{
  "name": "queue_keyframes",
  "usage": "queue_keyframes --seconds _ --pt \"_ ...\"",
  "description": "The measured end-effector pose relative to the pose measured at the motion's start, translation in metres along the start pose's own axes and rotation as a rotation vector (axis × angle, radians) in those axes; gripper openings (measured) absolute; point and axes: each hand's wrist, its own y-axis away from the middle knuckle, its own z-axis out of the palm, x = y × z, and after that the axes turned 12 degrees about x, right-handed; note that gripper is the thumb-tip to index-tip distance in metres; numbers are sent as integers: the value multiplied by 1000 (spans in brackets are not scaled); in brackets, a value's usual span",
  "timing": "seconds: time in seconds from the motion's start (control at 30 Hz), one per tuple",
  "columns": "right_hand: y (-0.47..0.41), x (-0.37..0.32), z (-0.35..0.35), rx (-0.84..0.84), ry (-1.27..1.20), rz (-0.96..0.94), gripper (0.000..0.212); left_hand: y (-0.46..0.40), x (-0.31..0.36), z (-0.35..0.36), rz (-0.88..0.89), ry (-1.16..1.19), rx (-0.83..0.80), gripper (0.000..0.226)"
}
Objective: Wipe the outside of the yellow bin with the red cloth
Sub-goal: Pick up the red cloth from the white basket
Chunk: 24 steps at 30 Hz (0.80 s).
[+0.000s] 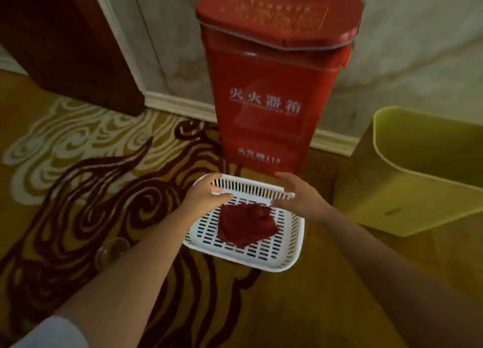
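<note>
A crumpled red cloth (pixel 245 223) lies in a white slotted basket (pixel 287 253) on the carpet. The yellow bin (pixel 407 191) stands to the right, its opening tilted toward me. My left hand (pixel 206 194) hovers over the basket's far left corner, fingers spread, holding nothing. My right hand (pixel 298 193) reaches over the basket's far right rim, fingers apart, just above the cloth's upper edge. Neither hand touches the cloth.
A tall red lidded box (pixel 271 86) with white characters stands against the wall right behind the basket. A dark wooden door (pixel 65 42) is at the upper left. Patterned carpet (pixel 91 164) covers the floor. A clear round object (pixel 112 249) lies by my left forearm.
</note>
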Motion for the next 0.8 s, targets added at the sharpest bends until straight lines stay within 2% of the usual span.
queue_keyframes --seconds 0.13,0.27,0.5,0.63,0.73,0.8 --pt "-7 12 36 69 -216 241 69 0 -32 14 -140 92 14 63" --pt "-29 32 67 96 -339 409 69 -14 -65 26 -270 165 116 64" --pt "-52 100 106 12 -239 393 76 -44 -99 84 -368 123 87 71" --pt "-58 118 116 -2 -207 399 83 -52 -101 111 -333 82 48 75" --pt "-62 122 121 -11 -240 407 83 -55 -103 120 -340 85 88 74" --pt "-65 123 126 -9 -179 390 81 -56 -108 124 -337 73 89 75"
